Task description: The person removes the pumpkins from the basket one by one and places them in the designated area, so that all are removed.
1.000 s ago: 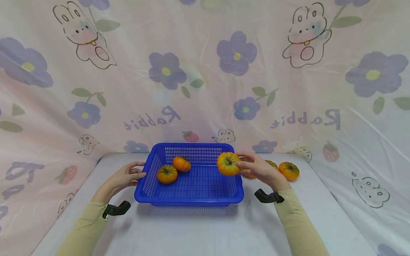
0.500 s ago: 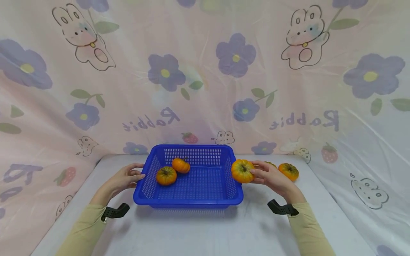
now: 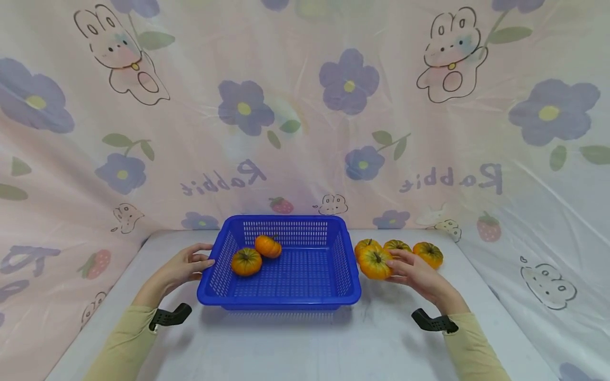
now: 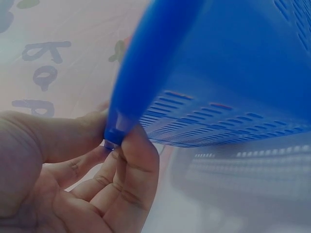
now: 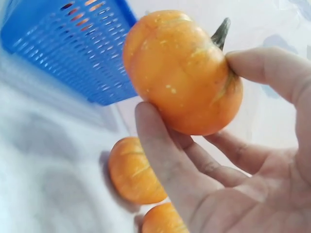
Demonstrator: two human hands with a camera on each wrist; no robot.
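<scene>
My left hand point(image 3: 183, 267) pinches the left rim of a blue plastic basket point(image 3: 278, 300); the left wrist view shows the thumb and fingers on either side of the rim point(image 4: 138, 73). Just outside the basket's right wall, my right hand point(image 3: 421, 275) grips a small orange pumpkin point(image 3: 375, 263). In the right wrist view this pumpkin point(image 5: 180, 73) is off the table, its green stem near the thumb. Two small pumpkins lie inside the basket on its left side, a ribbed one point(image 3: 246, 262) and one farther back point(image 3: 268, 246).
Right of the basket, small pumpkins stand in a row on the white table point(image 3: 286, 349): one partly behind the held pumpkin point(image 3: 367, 244), a middle one point(image 3: 397, 245) and a right one point(image 3: 428, 255). A printed curtain point(image 3: 295, 174) rises behind the table.
My right hand has carried the pumpkin from over the basket's right side, rightward past the rim and lower, to outside the basket. My left hand has stayed at the rim.
</scene>
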